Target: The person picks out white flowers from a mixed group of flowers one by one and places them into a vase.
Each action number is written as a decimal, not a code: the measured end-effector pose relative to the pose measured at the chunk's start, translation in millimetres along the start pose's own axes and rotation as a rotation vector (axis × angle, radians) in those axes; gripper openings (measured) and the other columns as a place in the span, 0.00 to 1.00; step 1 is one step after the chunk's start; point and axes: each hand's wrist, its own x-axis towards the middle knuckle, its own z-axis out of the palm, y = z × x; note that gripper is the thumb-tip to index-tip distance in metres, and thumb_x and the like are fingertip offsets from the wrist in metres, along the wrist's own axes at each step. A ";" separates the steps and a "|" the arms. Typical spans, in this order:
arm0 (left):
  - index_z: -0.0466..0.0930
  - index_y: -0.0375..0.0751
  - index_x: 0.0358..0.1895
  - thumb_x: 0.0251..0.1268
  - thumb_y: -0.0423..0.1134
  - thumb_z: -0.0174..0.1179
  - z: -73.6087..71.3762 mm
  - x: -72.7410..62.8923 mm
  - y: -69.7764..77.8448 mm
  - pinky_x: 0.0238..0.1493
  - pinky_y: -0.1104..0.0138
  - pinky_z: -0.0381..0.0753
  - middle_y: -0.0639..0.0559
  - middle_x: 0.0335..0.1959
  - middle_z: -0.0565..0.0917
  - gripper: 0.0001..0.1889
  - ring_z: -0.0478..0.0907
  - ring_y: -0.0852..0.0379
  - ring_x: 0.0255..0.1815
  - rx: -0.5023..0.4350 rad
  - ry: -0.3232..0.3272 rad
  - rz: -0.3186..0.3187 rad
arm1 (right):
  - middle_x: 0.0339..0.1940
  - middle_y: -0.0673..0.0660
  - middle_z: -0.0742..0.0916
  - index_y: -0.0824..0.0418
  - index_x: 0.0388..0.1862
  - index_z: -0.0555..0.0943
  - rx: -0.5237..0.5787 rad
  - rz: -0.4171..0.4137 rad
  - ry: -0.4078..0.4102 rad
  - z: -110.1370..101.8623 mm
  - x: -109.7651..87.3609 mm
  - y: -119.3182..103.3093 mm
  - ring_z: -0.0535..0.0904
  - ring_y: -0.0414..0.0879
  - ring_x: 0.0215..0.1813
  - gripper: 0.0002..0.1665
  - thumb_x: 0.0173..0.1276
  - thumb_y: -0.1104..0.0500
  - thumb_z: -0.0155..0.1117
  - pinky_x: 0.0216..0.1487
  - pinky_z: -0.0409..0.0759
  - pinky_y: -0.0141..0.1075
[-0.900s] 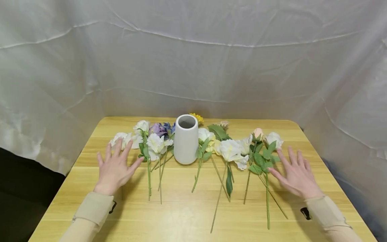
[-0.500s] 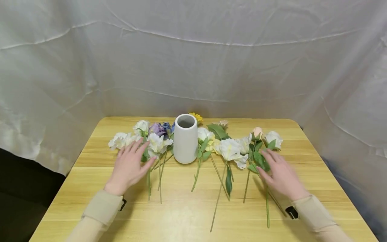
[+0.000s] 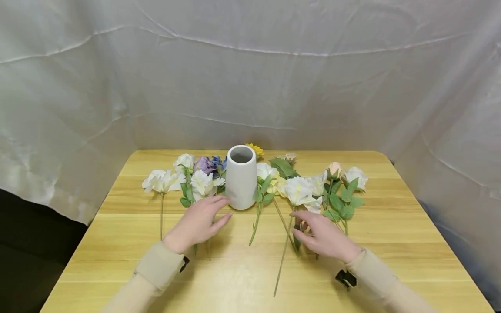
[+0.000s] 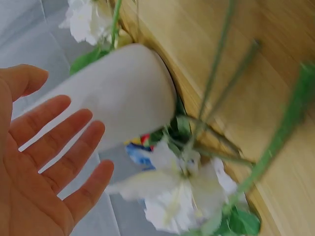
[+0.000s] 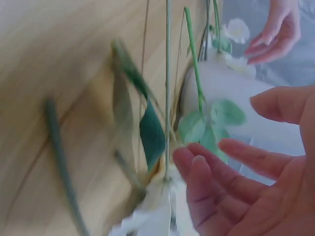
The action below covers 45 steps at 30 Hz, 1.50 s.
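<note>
A white tapered vase (image 3: 241,184) stands upright near the back middle of the table. My left hand (image 3: 198,224) hovers in front of the vase's lower left side, fingers spread and palm bare in the left wrist view. White flowers (image 3: 202,184) with green stems lie beyond it. My right hand (image 3: 326,234) hangs over the stems to the right, its fingers loosely bent and holding nothing. Close to its fingertips are a white lily (image 3: 298,191) and that flower's thin stem (image 5: 168,88). The right hand hides parts of several stems behind it.
On the left lie a white flower (image 3: 161,181), a purple flower (image 3: 205,165) and a blue one (image 3: 219,164). A yellow flower (image 3: 255,150) shows behind the vase. A peach rosebud (image 3: 335,169) and a white rose (image 3: 355,176) lie right. Grey cloth (image 3: 250,87) surrounds the wooden table (image 3: 235,278).
Both hands have moved inward from the table's sides, the left toward the vase and the right leftward over the flower stems. The vase and flowers have stayed in place.
</note>
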 end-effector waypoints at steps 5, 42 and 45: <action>0.81 0.39 0.60 0.71 0.45 0.62 6.4 8.7 9.2 0.61 0.52 0.83 0.44 0.59 0.85 0.20 0.84 0.46 0.57 -0.012 -0.023 0.035 | 0.32 0.50 0.87 0.70 0.60 0.78 0.051 0.019 -0.086 7.6 9.7 -3.5 0.75 0.30 0.26 0.23 0.74 0.56 0.62 0.28 0.77 0.25; 0.83 0.41 0.55 0.69 0.41 0.63 27.1 17.7 16.1 0.57 0.54 0.85 0.47 0.54 0.87 0.15 0.85 0.48 0.53 -0.123 0.116 -0.129 | 0.32 0.60 0.89 0.70 0.44 0.83 0.694 0.498 0.219 41.7 39.5 11.7 0.87 0.43 0.32 0.10 0.68 0.63 0.68 0.36 0.84 0.29; 0.83 0.43 0.54 0.69 0.42 0.63 26.7 18.6 15.8 0.54 0.54 0.86 0.47 0.52 0.88 0.14 0.86 0.48 0.52 -0.135 0.172 -0.175 | 0.29 0.55 0.87 0.71 0.42 0.79 0.773 0.526 0.274 44.6 41.5 10.9 0.85 0.41 0.29 0.09 0.67 0.66 0.68 0.33 0.83 0.29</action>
